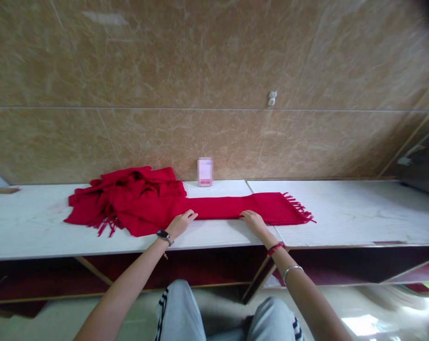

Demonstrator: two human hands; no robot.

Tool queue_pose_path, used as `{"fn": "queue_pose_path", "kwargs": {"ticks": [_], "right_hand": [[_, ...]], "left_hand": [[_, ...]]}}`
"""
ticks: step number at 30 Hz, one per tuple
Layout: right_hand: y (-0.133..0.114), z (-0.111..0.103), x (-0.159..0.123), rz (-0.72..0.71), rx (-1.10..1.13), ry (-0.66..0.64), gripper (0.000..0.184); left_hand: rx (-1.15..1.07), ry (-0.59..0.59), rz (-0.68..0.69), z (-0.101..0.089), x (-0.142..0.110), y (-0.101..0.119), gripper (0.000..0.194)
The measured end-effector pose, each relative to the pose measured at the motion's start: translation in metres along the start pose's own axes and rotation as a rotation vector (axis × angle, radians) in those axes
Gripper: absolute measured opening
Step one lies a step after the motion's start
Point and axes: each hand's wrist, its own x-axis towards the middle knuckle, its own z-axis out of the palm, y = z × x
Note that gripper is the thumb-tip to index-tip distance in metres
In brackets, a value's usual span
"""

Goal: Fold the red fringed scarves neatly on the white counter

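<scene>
A red scarf (pixel 214 207) lies along the white counter, its right part flattened into a long narrow strip with a fringe at the right end. The left part is a loose crumpled heap (pixel 139 199), with more fringe hanging at its near side. At the near edge of the strip, beside the heap, my left hand (pixel 181 223) has its fingers closed on the fabric. Further right along the same edge, my right hand (pixel 255 223) also pinches the cloth. The fingertips of both hands are partly hidden against the scarf.
A phone-like upright object (pixel 205 172), blurred out, leans on the tiled wall behind the scarf. A small white cat figure (pixel 272 98) is stuck to the wall. Open shelves (pixel 214 266) run beneath the white counter (pixel 360 213), and a dark object (pixel 424 161) stands at the far right.
</scene>
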Motion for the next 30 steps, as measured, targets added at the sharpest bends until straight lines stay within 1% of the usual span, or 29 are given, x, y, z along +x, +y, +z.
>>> {"fn": "queue_pose_path", "kwargs": {"ticks": [3,5,6,8,10,13,17,20,24,28,30], "right_hand": [[0.001,-0.004,-0.001,-0.044,0.002,0.003,0.018],[0.002,-0.006,-0.004,-0.079,0.008,0.014,0.024],[0.003,-0.007,-0.005,-0.083,0.01,0.028,0.028],[0.003,-0.007,-0.007,-0.047,0.009,0.055,0.034],[0.004,-0.007,-0.008,0.017,0.009,0.06,0.033],[0.006,-0.003,-0.006,0.054,0.026,0.045,0.028],[0.011,0.001,-0.006,0.05,0.04,0.063,0.024],[0.014,0.002,-0.007,0.045,0.041,0.069,0.024],[0.013,0.002,-0.008,0.031,0.022,0.092,0.024],[0.011,0.0,-0.012,-0.003,-0.025,0.154,0.026],[0.01,-0.002,-0.016,-0.03,-0.047,0.12,0.028]], "left_hand": [[-0.005,-0.037,0.005,-0.002,0.0,0.001,0.043],[-0.012,-0.056,0.011,-0.004,0.0,0.003,0.043],[-0.013,-0.06,0.02,-0.006,0.001,0.004,0.043],[-0.015,-0.053,0.048,-0.01,0.004,0.008,0.041],[-0.018,-0.039,0.076,-0.013,0.011,0.016,0.037],[-0.027,-0.046,0.113,-0.015,0.028,0.032,0.035],[-0.038,-0.048,0.17,-0.006,0.048,0.047,0.031],[-0.086,-0.022,0.155,0.004,0.053,0.046,0.03],[-0.185,0.031,0.099,0.012,0.05,0.038,0.029],[-0.24,0.053,0.098,0.011,0.049,0.038,0.028],[-0.251,0.053,0.119,0.008,0.049,0.04,0.024]]}}
